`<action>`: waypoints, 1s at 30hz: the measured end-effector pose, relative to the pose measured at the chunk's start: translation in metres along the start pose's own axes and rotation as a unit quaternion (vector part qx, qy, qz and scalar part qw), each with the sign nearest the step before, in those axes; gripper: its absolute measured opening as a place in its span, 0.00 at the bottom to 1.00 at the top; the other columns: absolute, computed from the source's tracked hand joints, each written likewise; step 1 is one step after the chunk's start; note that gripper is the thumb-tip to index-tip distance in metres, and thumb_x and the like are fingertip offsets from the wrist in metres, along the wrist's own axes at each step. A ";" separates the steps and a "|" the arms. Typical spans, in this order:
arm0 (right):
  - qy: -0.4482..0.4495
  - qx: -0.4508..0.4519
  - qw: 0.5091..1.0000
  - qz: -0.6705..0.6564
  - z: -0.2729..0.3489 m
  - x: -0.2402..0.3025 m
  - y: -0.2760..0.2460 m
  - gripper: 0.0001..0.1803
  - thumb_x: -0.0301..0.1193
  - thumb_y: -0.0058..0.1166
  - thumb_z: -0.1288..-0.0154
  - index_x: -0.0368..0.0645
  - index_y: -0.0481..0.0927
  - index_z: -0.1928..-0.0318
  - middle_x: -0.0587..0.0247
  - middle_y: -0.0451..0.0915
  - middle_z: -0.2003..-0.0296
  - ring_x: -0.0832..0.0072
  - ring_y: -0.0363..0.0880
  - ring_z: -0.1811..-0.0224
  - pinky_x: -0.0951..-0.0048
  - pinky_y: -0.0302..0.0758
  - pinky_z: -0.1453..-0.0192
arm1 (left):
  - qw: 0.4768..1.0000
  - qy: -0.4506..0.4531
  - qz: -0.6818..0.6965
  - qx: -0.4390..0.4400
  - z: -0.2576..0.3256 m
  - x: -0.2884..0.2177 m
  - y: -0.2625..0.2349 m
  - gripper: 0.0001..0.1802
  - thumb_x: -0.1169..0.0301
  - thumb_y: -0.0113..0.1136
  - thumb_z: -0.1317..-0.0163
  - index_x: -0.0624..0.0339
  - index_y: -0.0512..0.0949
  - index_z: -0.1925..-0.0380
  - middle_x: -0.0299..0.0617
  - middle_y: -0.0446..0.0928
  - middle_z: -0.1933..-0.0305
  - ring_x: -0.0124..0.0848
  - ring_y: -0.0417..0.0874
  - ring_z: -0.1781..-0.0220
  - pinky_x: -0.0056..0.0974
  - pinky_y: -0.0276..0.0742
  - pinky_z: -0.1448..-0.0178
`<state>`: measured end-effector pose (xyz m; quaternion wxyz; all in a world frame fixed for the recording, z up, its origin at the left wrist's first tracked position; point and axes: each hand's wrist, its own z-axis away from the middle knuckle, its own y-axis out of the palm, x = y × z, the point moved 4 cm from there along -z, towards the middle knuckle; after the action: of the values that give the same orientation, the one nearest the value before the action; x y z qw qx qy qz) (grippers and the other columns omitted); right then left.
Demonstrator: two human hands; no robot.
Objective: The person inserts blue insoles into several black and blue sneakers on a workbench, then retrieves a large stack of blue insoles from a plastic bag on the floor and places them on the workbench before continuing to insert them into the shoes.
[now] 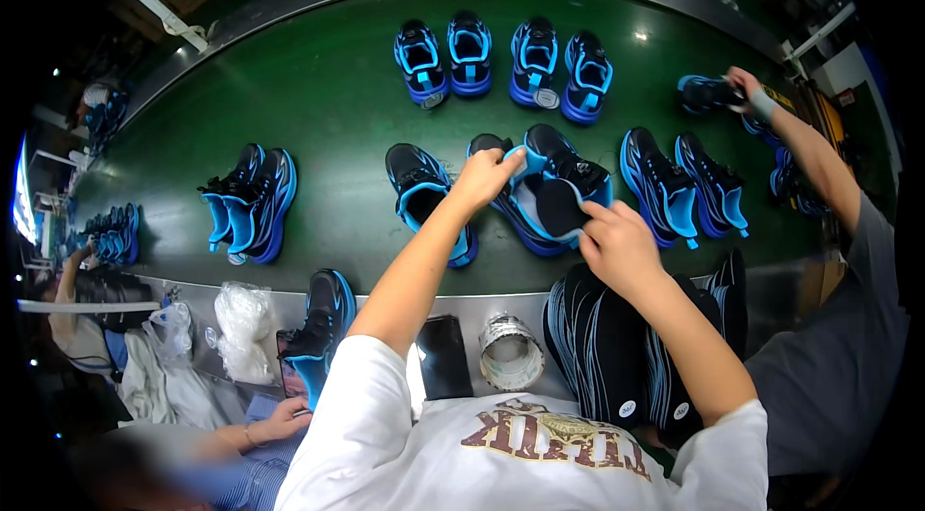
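My left hand (485, 176) is closed on the light-blue tongue end of a black and blue sports shoe (528, 225), drawing its opening wide. At the heel side, my right hand (621, 246) pinches the collar edge. Between the hands a black insole (559, 207) shows in the opening, its front part hidden inside the shoe. Whether the right fingertips also touch the insole I cannot make out. Close to my left forearm stands a matching shoe (414, 179). Another shoe (554, 150) lies just beyond the one in my hands.
Further pairs stand on the green belt (328, 97): far middle (469, 49), left (275, 203), right (650, 174). Stacked insoles (597, 347), a wrapped can (511, 352) and plastic bags (243, 333) sit along the near ledge. Co-workers' hands hold shoes at right (742, 82) and lower left (279, 422).
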<state>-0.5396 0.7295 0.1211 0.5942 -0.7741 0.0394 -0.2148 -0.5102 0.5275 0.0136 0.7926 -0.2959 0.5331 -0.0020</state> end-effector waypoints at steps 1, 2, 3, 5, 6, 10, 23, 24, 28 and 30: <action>0.002 0.026 1.000 0.011 -0.009 -0.007 0.022 0.04 0.26 0.51 0.56 0.38 0.76 0.80 0.58 0.76 0.63 0.65 0.71 0.66 0.68 0.69 0.60 | 0.999 -0.021 0.029 0.014 -0.004 0.008 0.002 0.29 0.47 0.49 0.44 0.68 0.71 0.82 0.43 0.69 0.85 0.30 0.69 0.80 0.35 0.64 0.74; 0.002 0.053 0.998 0.021 -0.017 -0.011 0.043 0.04 0.26 0.50 0.56 0.38 0.77 0.80 0.58 0.77 0.64 0.65 0.71 0.65 0.68 0.70 0.59 | 0.997 -0.043 0.058 0.028 -0.007 0.017 0.005 0.29 0.47 0.48 0.44 0.67 0.71 0.83 0.39 0.67 0.86 0.27 0.66 0.82 0.33 0.62 0.76; -0.003 0.059 0.998 0.020 -0.022 -0.011 0.063 0.05 0.26 0.50 0.56 0.39 0.77 0.79 0.59 0.77 0.64 0.66 0.71 0.65 0.68 0.70 0.59 | 0.993 -0.048 0.105 0.023 -0.009 0.028 0.008 0.28 0.46 0.48 0.44 0.62 0.69 0.85 0.33 0.62 0.87 0.22 0.61 0.85 0.30 0.56 0.80; -0.003 0.080 0.996 0.026 -0.030 -0.013 0.095 0.06 0.26 0.48 0.54 0.38 0.78 0.78 0.57 0.77 0.64 0.64 0.72 0.64 0.67 0.71 0.59 | 0.985 -0.061 0.156 0.025 -0.011 0.032 0.013 0.27 0.46 0.49 0.44 0.60 0.68 0.85 0.32 0.62 0.88 0.21 0.60 0.85 0.29 0.54 0.81; 0.017 0.072 0.997 0.022 -0.034 -0.013 0.104 0.06 0.26 0.48 0.54 0.37 0.78 0.77 0.55 0.76 0.64 0.63 0.73 0.64 0.67 0.72 0.59 | 0.980 -0.069 0.184 0.026 -0.009 0.035 0.015 0.26 0.47 0.50 0.44 0.60 0.68 0.85 0.32 0.62 0.88 0.21 0.60 0.85 0.28 0.54 0.81; 0.088 0.073 0.993 0.007 -0.037 -0.016 0.122 0.09 0.30 0.49 0.49 0.35 0.75 0.72 0.45 0.73 0.60 0.58 0.74 0.64 0.63 0.73 0.59 | 0.979 -0.049 0.200 0.011 -0.001 0.030 0.016 0.25 0.48 0.51 0.44 0.59 0.68 0.84 0.31 0.62 0.87 0.20 0.60 0.84 0.27 0.54 0.81; -0.019 0.318 0.948 0.000 -0.052 -0.014 0.097 0.09 0.28 0.49 0.53 0.35 0.78 0.75 0.48 0.74 0.69 0.58 0.74 0.65 0.64 0.72 0.58 | 0.980 -0.009 0.194 -0.043 0.011 0.024 0.008 0.25 0.51 0.58 0.49 0.67 0.75 0.77 0.32 0.65 0.86 0.18 0.62 0.82 0.27 0.55 0.79; -0.037 0.300 0.953 0.000 -0.051 -0.011 0.101 0.09 0.28 0.48 0.53 0.35 0.78 0.77 0.48 0.74 0.69 0.58 0.74 0.65 0.64 0.72 0.58 | 0.981 -0.015 0.189 -0.033 0.010 0.025 0.009 0.25 0.51 0.58 0.48 0.67 0.75 0.77 0.32 0.65 0.86 0.18 0.62 0.82 0.27 0.56 0.79; -0.053 0.212 0.976 0.015 -0.055 -0.013 0.131 0.09 0.26 0.44 0.49 0.36 0.78 0.73 0.50 0.73 0.68 0.60 0.73 0.63 0.67 0.72 0.56 | 0.971 -0.002 0.235 -0.039 0.007 0.028 0.014 0.24 0.52 0.56 0.47 0.67 0.75 0.76 0.33 0.67 0.84 0.18 0.63 0.80 0.27 0.57 0.78; -0.039 0.252 0.966 0.051 -0.057 -0.014 0.141 0.09 0.26 0.43 0.48 0.37 0.77 0.71 0.50 0.72 0.66 0.61 0.72 0.59 0.68 0.72 0.58 | 0.973 -0.005 0.227 -0.030 0.009 0.027 0.013 0.24 0.52 0.54 0.45 0.66 0.74 0.77 0.32 0.66 0.83 0.19 0.62 0.79 0.27 0.57 0.77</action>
<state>-0.5460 0.6418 -0.0032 0.7815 -0.6038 0.0001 -0.1571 -0.4948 0.5338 -0.0134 0.7656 -0.1910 0.5824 0.1952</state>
